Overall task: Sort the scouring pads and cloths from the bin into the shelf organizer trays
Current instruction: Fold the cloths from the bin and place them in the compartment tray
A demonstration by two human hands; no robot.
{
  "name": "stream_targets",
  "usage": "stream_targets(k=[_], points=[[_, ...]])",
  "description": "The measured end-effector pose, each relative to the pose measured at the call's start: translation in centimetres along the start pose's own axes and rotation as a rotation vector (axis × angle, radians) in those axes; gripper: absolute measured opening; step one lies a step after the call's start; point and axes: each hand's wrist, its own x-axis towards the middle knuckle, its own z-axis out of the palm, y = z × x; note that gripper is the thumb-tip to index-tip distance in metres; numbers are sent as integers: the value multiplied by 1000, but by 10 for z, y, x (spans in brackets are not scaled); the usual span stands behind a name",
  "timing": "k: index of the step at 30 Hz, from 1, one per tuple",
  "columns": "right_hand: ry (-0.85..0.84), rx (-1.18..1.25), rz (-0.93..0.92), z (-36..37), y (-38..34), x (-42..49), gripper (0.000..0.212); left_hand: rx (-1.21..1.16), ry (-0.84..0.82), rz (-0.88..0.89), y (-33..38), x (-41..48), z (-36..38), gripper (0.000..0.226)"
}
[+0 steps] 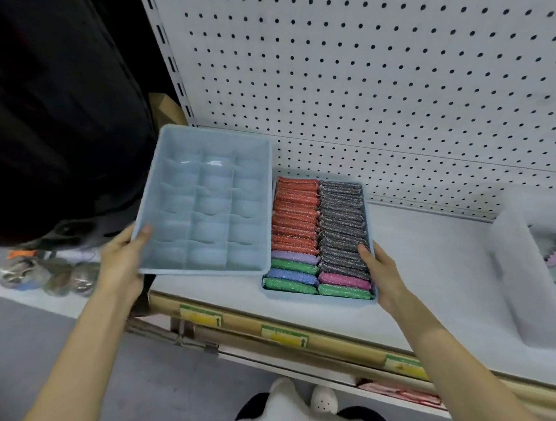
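Two grips: left hand (pixel 121 254), empty tray (pixel 205 201); right hand (pixel 381 269), filled tray (pixel 339 299).

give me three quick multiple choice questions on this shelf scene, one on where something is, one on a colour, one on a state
1. Where does the clear bin stand relative to the filled tray?
A) to its left
B) to its right, on the shelf
C) on the floor

2. What colour are most of the pads in the filled tray's left column?
A) yellow
B) white
C) orange-red

3. What is in the divided tray that the left hand grips?
A) nothing
B) grey pads
C) cloths

Answers:
1 B, the bin sits at the shelf's right end.
2 C, orange-red fills that column down to a few purple, green and blue ones at the near end.
3 A, every compartment shows bare blue plastic.
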Motion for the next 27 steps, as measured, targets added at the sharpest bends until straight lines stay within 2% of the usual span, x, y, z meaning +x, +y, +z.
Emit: stream_targets(k=[5, 9, 12, 15, 18, 23, 27], points=[[-20, 16, 6, 35, 3, 4, 36, 3, 1, 69, 28, -20, -20, 15], [-79, 14, 51, 61, -1, 1, 46, -13, 11, 77, 40, -32, -21, 17], [-18, -12, -50, 68, -19, -11, 48, -14, -42, 84, 40, -40, -5, 25], [-183, 74, -79, 63, -39, -35, 33, 11, -122, 60, 31, -50, 31, 23], [-266, 60, -59, 45, -48, -49, 54, 15, -210, -8, 15, -62, 76, 17], [-159, 213, -113, -15, -61, -61, 44, -11, -321, -79, -9, -90, 147, 21], [-72, 225, -105, -69, -66, -62, 44, 45, -527, -13, -27, -116, 189, 21]])
